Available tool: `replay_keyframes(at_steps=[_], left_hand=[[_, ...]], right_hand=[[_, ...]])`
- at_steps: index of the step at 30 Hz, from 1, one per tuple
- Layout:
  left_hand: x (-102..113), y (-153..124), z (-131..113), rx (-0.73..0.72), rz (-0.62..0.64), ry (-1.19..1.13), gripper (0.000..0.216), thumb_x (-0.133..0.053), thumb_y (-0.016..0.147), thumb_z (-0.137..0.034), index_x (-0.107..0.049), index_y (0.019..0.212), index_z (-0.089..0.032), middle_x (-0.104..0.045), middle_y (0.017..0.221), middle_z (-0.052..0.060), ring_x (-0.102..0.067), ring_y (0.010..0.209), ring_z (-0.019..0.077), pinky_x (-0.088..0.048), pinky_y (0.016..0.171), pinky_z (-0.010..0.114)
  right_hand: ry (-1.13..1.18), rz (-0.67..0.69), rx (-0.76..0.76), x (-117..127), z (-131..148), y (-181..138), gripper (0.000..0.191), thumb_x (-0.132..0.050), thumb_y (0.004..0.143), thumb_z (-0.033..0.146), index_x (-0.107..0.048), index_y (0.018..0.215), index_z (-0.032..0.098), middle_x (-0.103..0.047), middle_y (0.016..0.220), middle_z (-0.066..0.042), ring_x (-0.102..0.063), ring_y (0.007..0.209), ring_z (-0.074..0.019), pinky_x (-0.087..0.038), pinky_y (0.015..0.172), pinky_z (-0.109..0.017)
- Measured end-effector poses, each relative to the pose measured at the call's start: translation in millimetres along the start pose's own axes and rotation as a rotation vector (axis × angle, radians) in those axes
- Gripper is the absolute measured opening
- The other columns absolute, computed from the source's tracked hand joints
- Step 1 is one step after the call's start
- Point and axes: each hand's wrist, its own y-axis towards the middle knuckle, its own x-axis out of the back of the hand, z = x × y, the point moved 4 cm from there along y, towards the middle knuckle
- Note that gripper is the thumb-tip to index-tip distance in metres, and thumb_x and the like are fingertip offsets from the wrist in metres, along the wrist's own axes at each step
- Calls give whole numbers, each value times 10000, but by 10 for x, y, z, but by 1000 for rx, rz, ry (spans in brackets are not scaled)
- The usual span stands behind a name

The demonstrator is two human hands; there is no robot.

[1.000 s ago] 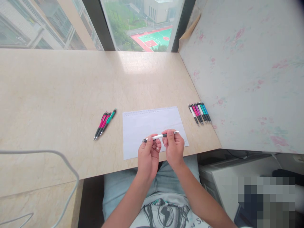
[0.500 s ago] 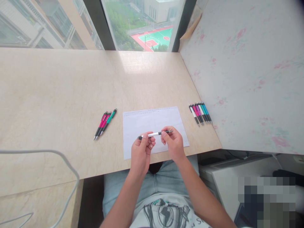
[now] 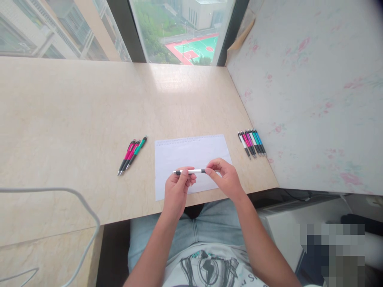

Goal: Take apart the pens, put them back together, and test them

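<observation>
A white pen with black ends [image 3: 195, 171] is held level above a sheet of paper [image 3: 170, 155]. My left hand [image 3: 178, 185] is closed on its left part, thumb on top. The fingers of my right hand [image 3: 225, 177] pinch the dark grip at the right end and hide most of the tip. Small lines of writing run along the paper's top edge. Left of the paper lie two pink pens [image 3: 128, 156] and a green pen [image 3: 137, 152], side by side. Several pens in white, pink, purple, green and blue form a row [image 3: 251, 142] to the right.
The pale table [image 3: 89, 119] meets a flowered wall panel [image 3: 314, 99] on the right and windows at the back. A grey cable [image 3: 86, 203] loops across the left front. The table's front edge runs just above my lap.
My right hand has shifted slightly right and turned, and its fingers now cover most of the pen's tip. The pen has levelled out. My left hand has barely moved.
</observation>
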Motion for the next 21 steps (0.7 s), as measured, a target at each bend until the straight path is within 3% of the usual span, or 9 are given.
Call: replay_keyframes(at_steps=[5,8,10,14,16,21], left_hand=[[22,12,8,-8,1,-27,237,-660,865,-354,-728,933,-136,-655,715,37,-567,664,86,-444,648,204],[36,15,5,-22,-5,-15,243,-662,862,-356,-727,937,-134,-652,713,39,-566,666,91,-447,651,210],[50,18,5,-22,-15,0,246,-668,858,-356,-726,939,-131,-654,718,42,-564,670,93,-447,652,212],[74,22,0,-18,-29,-4,244,-667,859,-355,-727,942,-134,-650,720,39,-563,674,90,-445,652,207],[76,22,-7,-22,-29,-12,243,-666,858,-358,-728,938,-137,-646,718,36,-561,670,87,-442,648,204],[69,21,-15,-20,-28,2,254,-678,846,-372,-730,935,-139,-648,717,36,-556,666,87,-441,644,205]], right_hand=[[-54,96,45,-26,83,8,228,-711,802,290,-633,1010,240,-641,986,-32,-627,926,-181,-521,760,-302],[-94,123,-66,-35,37,7,165,-648,859,376,-649,874,212,-658,807,-17,-614,717,-152,-484,626,-276],[-109,131,-117,-45,9,8,271,-553,920,405,-631,758,203,-624,659,2,-564,596,-133,-450,577,-273],[-100,98,-59,-51,35,24,127,-649,852,342,-640,852,215,-662,792,-10,-609,733,-156,-472,658,-283],[-83,83,-35,-50,53,31,148,-703,802,309,-622,890,221,-661,866,-12,-615,793,-161,-478,682,-281],[-37,91,-134,-60,9,39,170,-591,898,367,-610,840,208,-641,690,4,-599,658,-144,-469,622,-277]])
